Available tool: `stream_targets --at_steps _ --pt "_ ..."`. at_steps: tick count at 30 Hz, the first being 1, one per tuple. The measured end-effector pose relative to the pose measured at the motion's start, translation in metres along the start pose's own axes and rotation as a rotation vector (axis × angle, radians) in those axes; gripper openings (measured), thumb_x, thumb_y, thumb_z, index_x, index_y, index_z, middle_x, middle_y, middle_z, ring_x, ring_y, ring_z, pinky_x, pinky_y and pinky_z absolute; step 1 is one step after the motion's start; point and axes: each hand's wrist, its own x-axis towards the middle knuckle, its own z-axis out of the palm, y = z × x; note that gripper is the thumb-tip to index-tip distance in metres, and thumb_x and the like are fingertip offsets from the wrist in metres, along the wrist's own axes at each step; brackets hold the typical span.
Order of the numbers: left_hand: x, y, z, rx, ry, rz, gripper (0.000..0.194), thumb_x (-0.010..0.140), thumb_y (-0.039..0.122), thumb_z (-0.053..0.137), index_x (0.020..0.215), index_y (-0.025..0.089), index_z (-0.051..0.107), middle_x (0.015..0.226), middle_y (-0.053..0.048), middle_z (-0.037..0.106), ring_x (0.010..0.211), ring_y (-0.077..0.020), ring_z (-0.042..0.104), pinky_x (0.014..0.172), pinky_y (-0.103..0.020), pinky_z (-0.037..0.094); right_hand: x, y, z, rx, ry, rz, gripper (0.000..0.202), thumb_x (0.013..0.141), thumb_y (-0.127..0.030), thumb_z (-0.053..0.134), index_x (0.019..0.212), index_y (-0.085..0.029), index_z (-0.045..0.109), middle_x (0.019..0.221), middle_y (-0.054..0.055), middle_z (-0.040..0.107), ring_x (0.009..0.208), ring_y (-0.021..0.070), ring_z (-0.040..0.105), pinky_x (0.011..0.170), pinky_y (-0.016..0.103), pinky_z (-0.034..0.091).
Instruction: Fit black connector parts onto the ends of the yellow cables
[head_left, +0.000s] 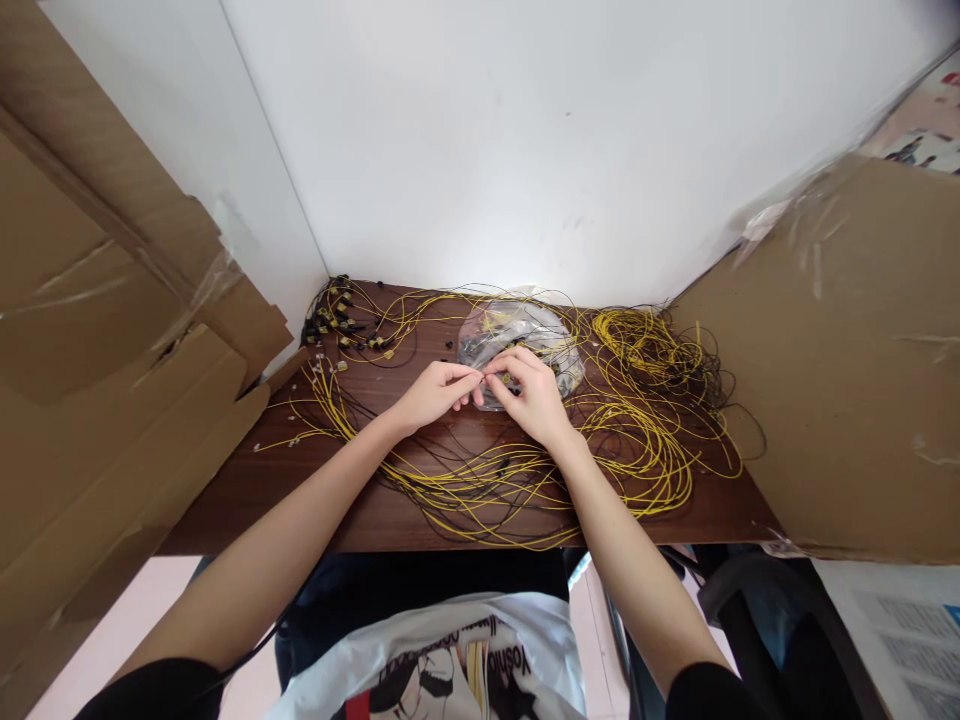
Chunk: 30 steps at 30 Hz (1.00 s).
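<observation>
My left hand (444,392) and my right hand (527,393) meet fingertip to fingertip above the table's middle. Both are pinched closed; whatever lies between the fingertips is too small to make out. Just behind them lies a clear plastic bag (529,325) with small dark and yellow parts in it. Long yellow and black wires (480,490) run in a loose bundle across the table below my hands, and their left ends carry small whitish tips.
Coiled yellow and black wires (645,345) lie at the right. Black connectors (334,318) cluster at the back left. Cardboard sheets (112,330) flank the brown table (247,500), with a white wall (525,140) behind.
</observation>
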Motion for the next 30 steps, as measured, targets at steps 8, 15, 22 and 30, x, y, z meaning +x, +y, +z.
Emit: stream_targets --at_steps 8,15,22,30 --pt "-0.0001 0.0005 -0.0004 0.009 -0.015 0.012 0.035 0.084 0.037 0.047 0.067 0.011 0.062 0.062 -0.003 0.059 0.054 -0.0081 0.046 0.053 -0.019 0.038 -0.0001 0.0016 0.0002 -0.013 -0.01 0.019 0.011 0.084 -0.021 0.053 0.085 -0.02 0.064 0.087 0.005 0.061 0.087 0.0185 0.056 0.08 0.033 0.046" --pt "-0.0011 0.0037 0.0001 0.022 -0.015 0.006 0.034 0.083 0.036 0.048 0.066 0.011 0.063 0.059 -0.002 0.058 0.054 -0.0082 0.045 0.053 -0.019 0.039 -0.0004 0.0002 0.0002 -0.036 -0.014 0.032 0.011 0.084 -0.021 0.052 0.082 -0.02 0.062 0.083 0.005 0.061 0.084 0.0184 0.056 0.076 0.032 0.046" --pt "-0.0006 0.0042 0.0 0.034 -0.013 0.013 0.034 0.082 0.037 0.048 0.065 0.011 0.063 0.058 -0.002 0.058 0.053 -0.0083 0.045 0.053 -0.019 0.039 -0.0001 -0.0004 0.0002 -0.037 -0.003 0.036 0.01 0.083 -0.02 0.052 0.079 -0.02 0.061 0.081 0.004 0.061 0.082 0.0184 0.055 0.075 0.032 0.045" --pt "-0.0007 0.0036 0.0005 0.02 -0.016 0.015 0.033 0.083 0.036 0.049 0.067 0.011 0.063 0.06 -0.003 0.06 0.053 -0.008 0.045 0.053 -0.019 0.039 -0.0002 -0.002 0.0002 -0.06 -0.002 0.044 0.01 0.083 -0.02 0.051 0.077 -0.02 0.058 0.079 0.004 0.06 0.08 0.018 0.054 0.073 0.03 0.044"
